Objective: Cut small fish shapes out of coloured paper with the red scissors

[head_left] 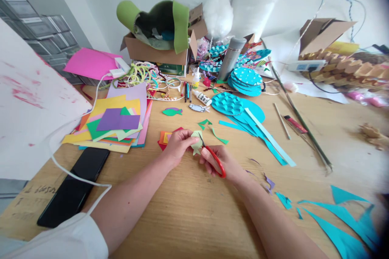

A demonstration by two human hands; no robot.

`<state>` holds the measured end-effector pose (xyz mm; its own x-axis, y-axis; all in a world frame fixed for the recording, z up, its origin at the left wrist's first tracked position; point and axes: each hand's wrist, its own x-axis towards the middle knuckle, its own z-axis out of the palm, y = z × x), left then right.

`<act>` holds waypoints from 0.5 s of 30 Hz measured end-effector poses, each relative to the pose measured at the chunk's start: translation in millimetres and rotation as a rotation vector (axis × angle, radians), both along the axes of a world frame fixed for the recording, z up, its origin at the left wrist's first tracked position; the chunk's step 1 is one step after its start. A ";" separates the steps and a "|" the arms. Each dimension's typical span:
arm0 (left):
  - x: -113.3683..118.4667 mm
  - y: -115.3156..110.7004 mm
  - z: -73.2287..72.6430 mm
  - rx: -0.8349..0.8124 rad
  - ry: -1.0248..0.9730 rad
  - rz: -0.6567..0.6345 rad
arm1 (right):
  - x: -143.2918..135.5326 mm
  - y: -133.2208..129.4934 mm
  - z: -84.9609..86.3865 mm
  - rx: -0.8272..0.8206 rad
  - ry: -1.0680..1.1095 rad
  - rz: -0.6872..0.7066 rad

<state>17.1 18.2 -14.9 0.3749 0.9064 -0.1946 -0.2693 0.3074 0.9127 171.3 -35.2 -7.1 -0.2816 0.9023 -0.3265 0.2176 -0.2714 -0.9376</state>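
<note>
Pinched in my left hand (179,145) is a small pale green paper fish (197,145), its tail pointing toward me. My right hand (223,160) is closed round the red handles of a pair of scissors (219,165), whose dark blades lie against the right edge of the paper. Just beyond my left hand are small squares of red, orange and yellow paper (165,137), partly covered by it. Farther back lies a cut green fish with a purple one under it (172,111). Green paper scraps (219,135) are scattered right of the fish.
Stacked coloured paper (118,123) and a black phone (74,186) lie left, with a white cable (57,162) crossing them. Behind are glue bottles (203,98), blue scaled paper ovals (227,104) and a grey flask (231,58). Sticks (300,117) and blue scraps (340,218) lie right.
</note>
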 end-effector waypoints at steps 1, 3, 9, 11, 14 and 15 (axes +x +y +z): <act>0.1 -0.1 0.0 0.002 -0.002 0.000 | -0.1 0.4 -0.1 0.002 0.000 0.002; 0.3 -0.3 0.4 0.005 -0.004 0.001 | -0.2 1.1 -0.5 0.004 0.000 0.003; 0.6 -0.8 2.3 -0.011 -0.012 0.005 | -0.2 1.6 -3.0 0.001 0.007 -0.002; 0.5 -1.2 2.7 -0.009 -0.008 0.009 | -0.3 1.3 -2.8 0.002 0.007 0.001; 0.4 -1.7 3.3 -0.002 -0.011 0.004 | -0.6 0.6 -1.3 0.006 0.002 -0.003; 0.3 -1.8 3.4 0.000 -0.013 -0.002 | -0.7 0.3 -0.9 0.007 0.001 -0.006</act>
